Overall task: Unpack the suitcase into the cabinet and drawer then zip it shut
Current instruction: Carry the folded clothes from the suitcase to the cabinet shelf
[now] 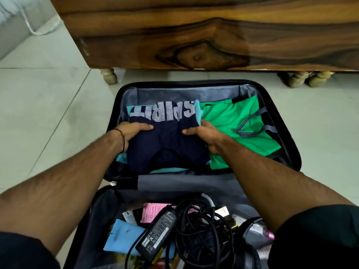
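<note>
1. The soft dark blue shirt (169, 152) is folded square, with stripy letters.
2. The left hand (132, 133) grips its left side and the right hand (204, 136) grips its right side, thumbs on top.
3. It lies in the far half of the open black suitcase (114, 105).
4. A smooth green shirt (229, 117) lies just right of the right hand.
5. Nearer than the hands, the other half holds a black charger block (157, 232), tangled wires (204, 230) and pink paper (151, 212).
6. Past the hands stands a shiny wooden cabinet (194, 35).
</note>
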Tool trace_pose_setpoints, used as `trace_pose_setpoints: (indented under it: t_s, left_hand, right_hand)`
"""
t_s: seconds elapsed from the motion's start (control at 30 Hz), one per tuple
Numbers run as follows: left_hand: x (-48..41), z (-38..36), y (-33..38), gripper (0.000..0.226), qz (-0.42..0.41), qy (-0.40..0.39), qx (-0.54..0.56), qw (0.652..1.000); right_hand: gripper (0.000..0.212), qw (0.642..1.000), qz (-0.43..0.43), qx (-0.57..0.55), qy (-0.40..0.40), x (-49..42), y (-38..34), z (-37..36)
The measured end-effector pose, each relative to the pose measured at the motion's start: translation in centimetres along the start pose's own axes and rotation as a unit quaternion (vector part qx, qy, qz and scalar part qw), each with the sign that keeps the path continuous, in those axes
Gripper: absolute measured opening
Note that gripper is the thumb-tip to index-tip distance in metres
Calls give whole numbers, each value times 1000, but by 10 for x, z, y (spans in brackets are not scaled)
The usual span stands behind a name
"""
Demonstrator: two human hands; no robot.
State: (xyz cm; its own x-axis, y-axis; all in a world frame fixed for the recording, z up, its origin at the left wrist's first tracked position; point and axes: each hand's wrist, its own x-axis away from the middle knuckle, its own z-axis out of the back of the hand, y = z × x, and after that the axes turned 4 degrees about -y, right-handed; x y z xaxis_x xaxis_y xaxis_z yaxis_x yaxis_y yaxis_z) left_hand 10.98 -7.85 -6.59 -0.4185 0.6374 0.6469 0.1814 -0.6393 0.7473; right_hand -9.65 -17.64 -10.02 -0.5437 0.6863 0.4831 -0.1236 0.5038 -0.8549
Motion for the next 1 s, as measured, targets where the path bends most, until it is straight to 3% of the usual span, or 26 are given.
trace_pose_setpoints:
  t_s: [0.3,0.57,0.8,1.0]
  left_hand:
    - [17,21,3,40,-90,-161,109,977]
    - [70,2,59,42,-185,-167,133,959]
    - [205,-9,126,49,-175,-166,171,955]
    - [380,-10,231,47,-161,-169,186,954]
  right_hand:
    - [49,997,49,-49,-31,15,-24,27]
    - [46,994,84,-63,-40,89,-104,40]
    - [52,997,50,-42,-27,229,-202,39]
    - [50,998,26,-46,-21,386,-340,22]
